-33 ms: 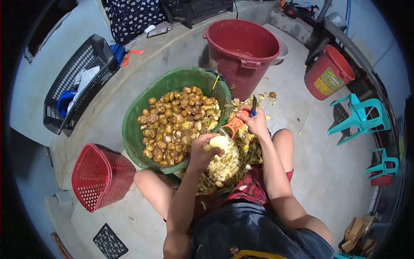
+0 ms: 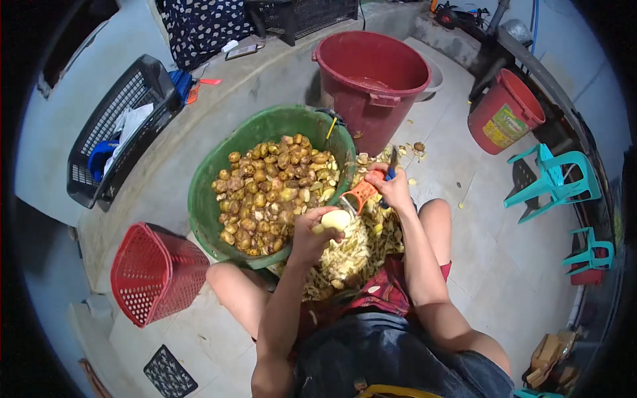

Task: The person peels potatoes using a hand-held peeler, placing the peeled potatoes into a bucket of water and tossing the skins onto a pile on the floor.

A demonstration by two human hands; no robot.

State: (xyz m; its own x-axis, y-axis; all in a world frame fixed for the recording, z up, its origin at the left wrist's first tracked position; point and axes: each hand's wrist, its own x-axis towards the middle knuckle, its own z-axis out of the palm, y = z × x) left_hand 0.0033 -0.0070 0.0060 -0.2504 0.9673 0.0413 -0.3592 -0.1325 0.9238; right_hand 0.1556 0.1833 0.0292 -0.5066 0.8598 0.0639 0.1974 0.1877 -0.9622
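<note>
Between my legs, my left hand [image 2: 309, 237] is closed round a peeled, pale yellow potato [image 2: 337, 219]. My right hand [image 2: 396, 191] grips an orange-handled peeler [image 2: 361, 193], its metal end close to the potato; I cannot tell if they touch. A knife [image 2: 391, 171] with a blue handle is also in the right hand, its blade pointing away from me. Beneath both hands lies a heap of potato peelings [image 2: 345, 255]. Left of them stands a green tub [image 2: 202, 192] holding many brownish potatoes [image 2: 265, 189], some with cut, pale faces.
A large red tub [image 2: 361, 113] stands beyond the green one. To the left are a red perforated basket [image 2: 186, 272] and a black crate [image 2: 126, 86]. On the right stand a red bucket [image 2: 488, 119] and a turquoise chair [image 2: 554, 172]. A phone [image 2: 241, 52] lies on the ledge.
</note>
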